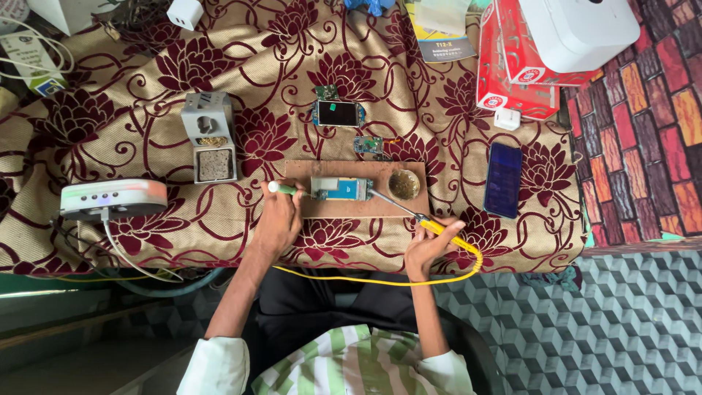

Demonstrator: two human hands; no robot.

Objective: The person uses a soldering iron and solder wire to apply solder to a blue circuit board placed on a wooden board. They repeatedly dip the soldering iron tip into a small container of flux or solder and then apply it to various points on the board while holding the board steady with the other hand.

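A small circuit board [341, 189] lies on a brown wooden board [329, 209] at the table's front edge. My right hand [430, 246] grips a yellow-handled soldering iron [439, 228]; its metal tip reaches up and left to the circuit board's right end. My left hand [276, 219] holds a thin green-and-white tool [282, 189] whose end points at the circuit board's left side. A round tin [404, 184] of dark paste sits on the wooden board just right of the circuit board.
A grey soldering-iron stand [210, 136] with sponge sits to the left, a white device [113, 198] with lights further left. Another board with a screen [337, 113] and a small board [369, 145] lie behind. A dark phone [503, 179] lies right; red boxes [515, 73] at back right.
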